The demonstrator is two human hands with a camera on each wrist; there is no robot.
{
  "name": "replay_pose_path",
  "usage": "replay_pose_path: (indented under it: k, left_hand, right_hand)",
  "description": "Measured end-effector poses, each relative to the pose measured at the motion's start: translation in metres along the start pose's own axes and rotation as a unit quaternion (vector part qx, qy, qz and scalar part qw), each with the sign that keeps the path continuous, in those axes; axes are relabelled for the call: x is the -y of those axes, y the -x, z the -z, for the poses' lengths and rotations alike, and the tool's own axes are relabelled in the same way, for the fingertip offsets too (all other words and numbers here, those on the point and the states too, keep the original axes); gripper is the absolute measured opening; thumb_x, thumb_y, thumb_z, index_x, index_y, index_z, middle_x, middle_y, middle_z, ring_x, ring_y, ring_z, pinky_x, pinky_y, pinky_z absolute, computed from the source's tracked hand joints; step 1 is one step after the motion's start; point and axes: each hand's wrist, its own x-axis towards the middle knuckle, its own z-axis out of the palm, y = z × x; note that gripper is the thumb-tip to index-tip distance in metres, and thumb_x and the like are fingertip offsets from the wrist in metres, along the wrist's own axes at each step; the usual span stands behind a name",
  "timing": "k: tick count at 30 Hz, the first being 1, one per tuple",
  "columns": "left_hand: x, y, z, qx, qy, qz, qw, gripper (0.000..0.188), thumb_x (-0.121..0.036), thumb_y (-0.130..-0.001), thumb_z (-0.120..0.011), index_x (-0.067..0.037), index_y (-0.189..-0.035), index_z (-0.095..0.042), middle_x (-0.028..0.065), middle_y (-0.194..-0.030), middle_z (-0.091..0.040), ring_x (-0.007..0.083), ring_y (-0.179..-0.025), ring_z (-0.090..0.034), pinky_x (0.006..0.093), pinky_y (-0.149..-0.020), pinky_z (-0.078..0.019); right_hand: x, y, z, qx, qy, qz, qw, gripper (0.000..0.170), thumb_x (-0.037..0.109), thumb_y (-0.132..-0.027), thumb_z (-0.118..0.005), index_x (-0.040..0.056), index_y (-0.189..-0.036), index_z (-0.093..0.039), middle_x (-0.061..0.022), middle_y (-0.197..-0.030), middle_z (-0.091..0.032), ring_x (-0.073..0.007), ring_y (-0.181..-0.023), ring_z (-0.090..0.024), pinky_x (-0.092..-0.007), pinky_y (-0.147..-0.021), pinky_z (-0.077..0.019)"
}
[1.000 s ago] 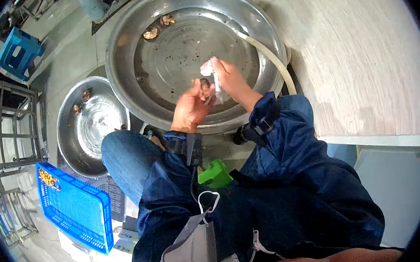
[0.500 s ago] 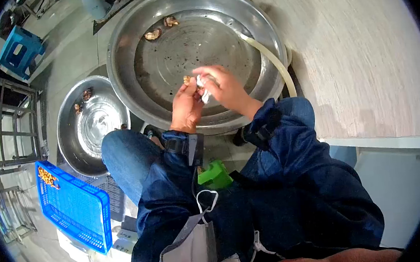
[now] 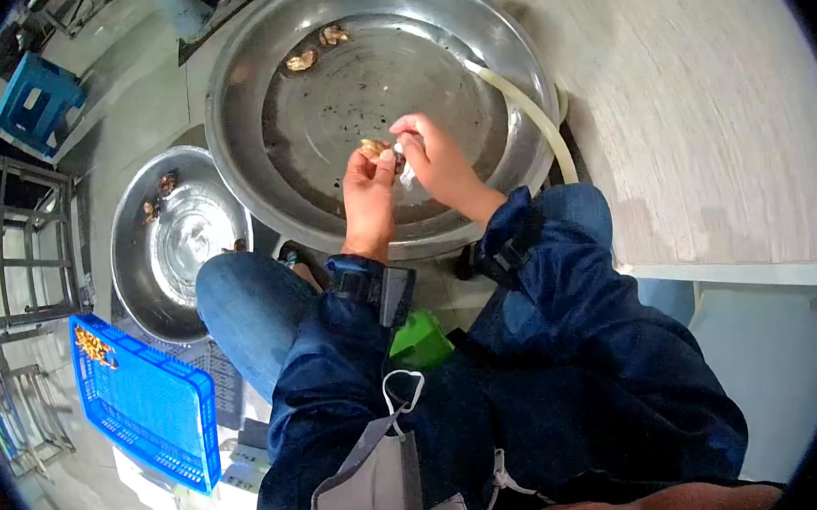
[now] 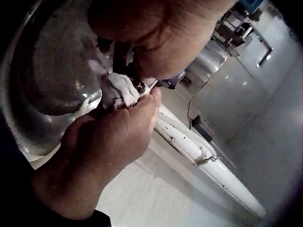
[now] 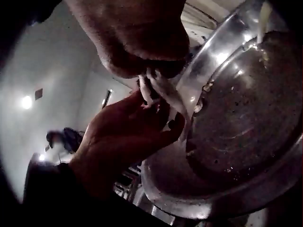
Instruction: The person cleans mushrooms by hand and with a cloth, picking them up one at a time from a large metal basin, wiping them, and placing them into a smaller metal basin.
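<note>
Over the near part of the large metal basin, the left hand pinches a small yellow-brown piece between thumb and fingers. The right hand, close beside it, grips a crumpled white cloth against that piece. In the left wrist view the white cloth bunches above the right hand, and the left hand meets it. Folds of the cloth hang between both hands in the right wrist view. What the piece is cannot be told; fingers partly cover it.
Two brown pieces lie at the basin's far left, and a pale hose hangs over its right side. A smaller metal basin with a few pieces stands left, above a blue crate. A wood-grain surface is at right.
Both hands have stayed close together over the basin. The left hand's piece and the right hand's cloth have shifted and turned against each other, and the left forearm has moved slightly right.
</note>
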Motion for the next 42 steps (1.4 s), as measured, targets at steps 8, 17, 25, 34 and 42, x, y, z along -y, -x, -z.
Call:
replay_pose_path:
  k: [8, 17, 25, 34, 42]
  left_hand:
    - [-0.005, -0.007, 0.001, 0.006, 0.007, -0.045, 0.999, 0.012, -0.007, -0.099, -0.056, -0.002, -0.110, -0.059, 0.0004, -0.093, -0.064, 0.0077, -0.085, -0.059, 0.0235, -0.079, -0.0475]
    - [-0.009, -0.011, 0.004, 0.026, 0.009, -0.061, 0.998, 0.020, -0.006, -0.100, -0.052, -0.002, -0.119, -0.055, 0.0041, -0.103, -0.065, 0.0110, -0.094, -0.060, 0.0254, -0.086, -0.0481]
    - [-0.015, -0.002, -0.005, 0.009, 0.117, -0.006, 0.993, 0.019, -0.012, -0.102, -0.051, -0.005, -0.120, -0.052, 0.0048, -0.110, -0.064, 0.0129, -0.096, -0.062, 0.0268, -0.083, -0.0521]
    - [-0.014, -0.007, -0.002, 0.035, 0.125, -0.047, 0.990, 0.019, -0.010, -0.102, -0.049, -0.005, -0.121, -0.049, 0.0124, -0.125, -0.062, 0.0159, -0.110, -0.060, 0.0272, -0.092, -0.0497]
    - [-0.023, -0.005, -0.003, 0.041, -0.048, -0.081, 0.995, 0.021, -0.002, -0.101, -0.047, -0.003, -0.122, -0.048, 0.0139, -0.126, -0.061, 0.0163, -0.112, -0.058, 0.0298, -0.101, -0.0445]
  right_hand:
    - [0.012, -0.007, 0.005, -0.005, -0.107, -0.048, 0.993, 0.019, 0.014, -0.096, -0.052, 0.0022, -0.111, -0.056, -0.0125, -0.101, -0.065, -0.0211, -0.091, -0.064, -0.0331, -0.081, -0.0497]
    - [0.008, -0.008, 0.004, 0.012, -0.151, -0.035, 0.988, 0.020, 0.015, -0.097, -0.054, 0.0016, -0.111, -0.056, -0.0106, -0.097, -0.064, -0.0150, -0.089, -0.062, -0.0294, -0.080, -0.0494]
    - [0.007, -0.012, 0.007, -0.002, -0.119, -0.056, 0.991, 0.019, 0.012, -0.096, -0.053, 0.0012, -0.111, -0.057, -0.0119, -0.102, -0.066, -0.0209, -0.096, -0.065, -0.0335, -0.084, -0.0507]
    - [0.004, -0.014, 0.009, -0.050, -0.054, -0.031, 0.997, 0.020, 0.013, -0.094, -0.057, 0.0014, -0.110, -0.058, -0.0141, -0.106, -0.067, -0.0244, -0.095, -0.065, -0.0353, -0.083, -0.0505]
    - [0.030, -0.012, 0.006, -0.014, -0.077, 0.047, 0.996, 0.017, 0.010, -0.092, -0.058, 0.0020, -0.107, -0.059, -0.0134, -0.102, -0.070, -0.0212, -0.094, -0.068, -0.0332, -0.084, -0.0517]
